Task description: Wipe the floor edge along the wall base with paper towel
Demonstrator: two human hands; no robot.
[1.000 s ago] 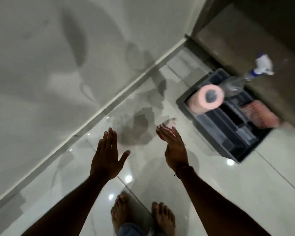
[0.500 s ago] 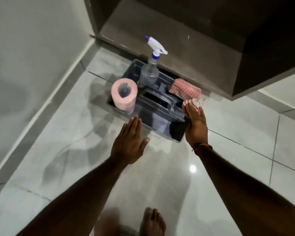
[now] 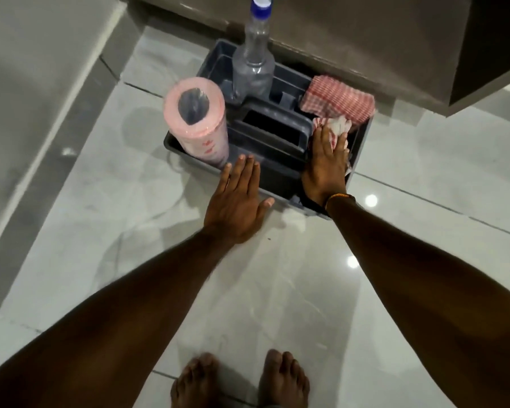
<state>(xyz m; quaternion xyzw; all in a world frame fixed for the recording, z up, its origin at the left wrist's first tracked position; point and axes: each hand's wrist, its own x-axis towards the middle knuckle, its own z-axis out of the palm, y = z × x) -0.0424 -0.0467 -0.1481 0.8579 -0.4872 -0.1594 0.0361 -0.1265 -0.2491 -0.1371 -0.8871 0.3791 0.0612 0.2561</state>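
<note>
Your right hand reaches into the right end of the dark caddy, fingers extended flat over a crumpled paper towel, which lies just in front of the red checked cloth; whether you grip it I cannot tell. Your left hand hovers open, fingers straight, at the caddy's near edge beside the pink paper roll. A spray bottle stands behind.

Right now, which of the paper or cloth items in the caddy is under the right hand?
The crumpled paper towel, white with red print, under the right hand fingers. The checked cloth lies behind it; the pink roll stands at the caddy's left end.
</note>
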